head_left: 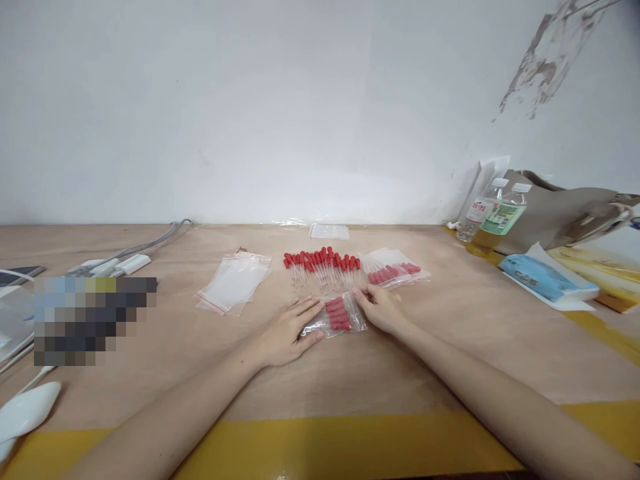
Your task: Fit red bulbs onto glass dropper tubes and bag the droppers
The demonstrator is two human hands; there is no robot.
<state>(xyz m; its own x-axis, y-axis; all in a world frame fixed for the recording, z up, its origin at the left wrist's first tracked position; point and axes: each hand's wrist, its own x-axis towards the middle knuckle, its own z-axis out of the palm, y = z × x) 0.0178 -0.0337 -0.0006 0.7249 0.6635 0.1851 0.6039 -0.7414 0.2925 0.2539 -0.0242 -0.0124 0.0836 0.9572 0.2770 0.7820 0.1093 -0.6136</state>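
A clear zip-lock bag [359,321] lies flat on the table in front of me, with several droppers with red rubber bulbs [339,313] inside. My left hand [287,333] rests at the bag's left side, fingers stretched out, fingertips and thumb touching the plastic. At the upper right edge of the bag, my right hand [379,308] has thumb and fingers closed on the plastic. Just beyond lies a spread of loose glass droppers [323,263] with red bulbs pointing away from me. Filled bags of droppers [395,268] are stacked to the right of these.
Flat, unfilled zip bags [233,283] lie at left, and a white packet [329,231] sits near the wall. Bottles [500,217], a tissue pack [547,277] and a grey bag [560,213] stand at right. Cables [145,248] and a white spoon-like object [30,408] are at left.
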